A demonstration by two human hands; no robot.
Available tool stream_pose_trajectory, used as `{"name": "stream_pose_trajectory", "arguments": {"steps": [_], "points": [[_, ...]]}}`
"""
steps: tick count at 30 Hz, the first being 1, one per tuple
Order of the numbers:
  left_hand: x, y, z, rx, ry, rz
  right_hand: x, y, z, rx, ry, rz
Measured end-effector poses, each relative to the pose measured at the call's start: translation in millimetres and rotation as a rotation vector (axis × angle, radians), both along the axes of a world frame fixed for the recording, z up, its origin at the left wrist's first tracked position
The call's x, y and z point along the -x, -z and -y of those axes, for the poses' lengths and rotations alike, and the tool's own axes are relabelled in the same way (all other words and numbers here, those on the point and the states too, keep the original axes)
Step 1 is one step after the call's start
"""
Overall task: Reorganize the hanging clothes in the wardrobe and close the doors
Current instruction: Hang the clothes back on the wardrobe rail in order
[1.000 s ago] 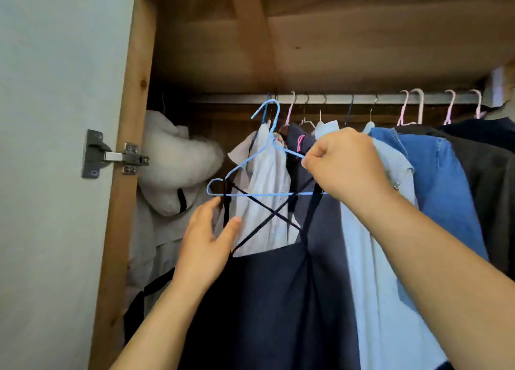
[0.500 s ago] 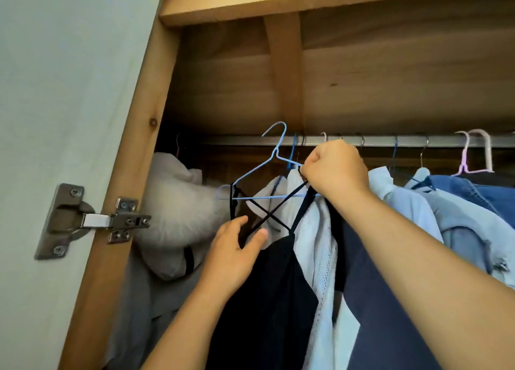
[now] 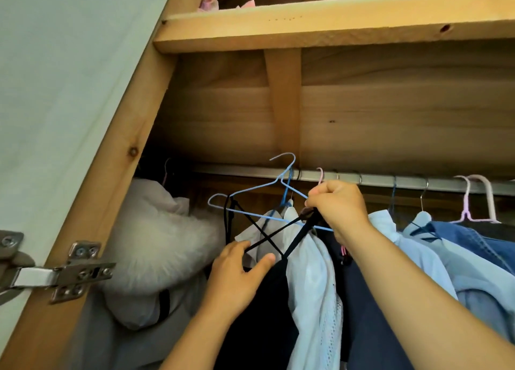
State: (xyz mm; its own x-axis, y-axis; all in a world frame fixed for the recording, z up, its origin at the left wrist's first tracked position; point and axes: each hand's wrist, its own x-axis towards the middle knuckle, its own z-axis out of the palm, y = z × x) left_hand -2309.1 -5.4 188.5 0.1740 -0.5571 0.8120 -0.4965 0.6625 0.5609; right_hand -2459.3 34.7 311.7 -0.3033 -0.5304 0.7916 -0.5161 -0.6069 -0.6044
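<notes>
Closest to us, two bare arms reach up into the wardrobe. The left hand [image 3: 237, 275] rests on the top of a black dress [image 3: 264, 314], with its thumb and fingers loosely curved by the thin crossed straps; I cannot tell if it is really gripping them. The right hand [image 3: 338, 206] is clenched around the right end of a light blue hanger [image 3: 250, 191] and the dress straps bunched there. The dress hangs from that hanger.

The hanger's hook sits up just in front of the metal rod [image 3: 376, 179], tilted, and I cannot tell if it is on the rod or not.

Just to the right of the dress hangs a white shirt [image 3: 315, 280], touching it. Next comes a dark navy garment [image 3: 370, 328], partly hidden by the right arm. Further right are pale blue shirts [image 3: 418, 258] and a denim jacket [image 3: 479, 238], all packed close together (there is not much room between them). Pink hangers [image 3: 479, 199] hook over the rod on the far right.

To the left, a puffy white coat with a fluffy collar [image 3: 158, 244] fills the corner, close beside the dress. At the left edge stands the open door [image 3: 55, 91] with its metal hinge [image 3: 78, 269] on the wooden frame.

Above the rod is a wooden shelf [image 3: 334, 27], with something pink [image 3: 210, 0] lying on it.
</notes>
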Motion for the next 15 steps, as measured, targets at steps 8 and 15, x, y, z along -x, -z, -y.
{"name": "stream_pose_trajectory", "arguments": {"steps": [8,15], "points": [[8.4,-15.4,19.7,-0.019,-0.013,0.035,6.4,-7.8,16.1,0.051,0.098,-0.102],[8.5,-13.7,33.2,-0.044,-0.019,0.058,-4.9,-0.5,23.7,0.121,0.400,-0.442]]}}
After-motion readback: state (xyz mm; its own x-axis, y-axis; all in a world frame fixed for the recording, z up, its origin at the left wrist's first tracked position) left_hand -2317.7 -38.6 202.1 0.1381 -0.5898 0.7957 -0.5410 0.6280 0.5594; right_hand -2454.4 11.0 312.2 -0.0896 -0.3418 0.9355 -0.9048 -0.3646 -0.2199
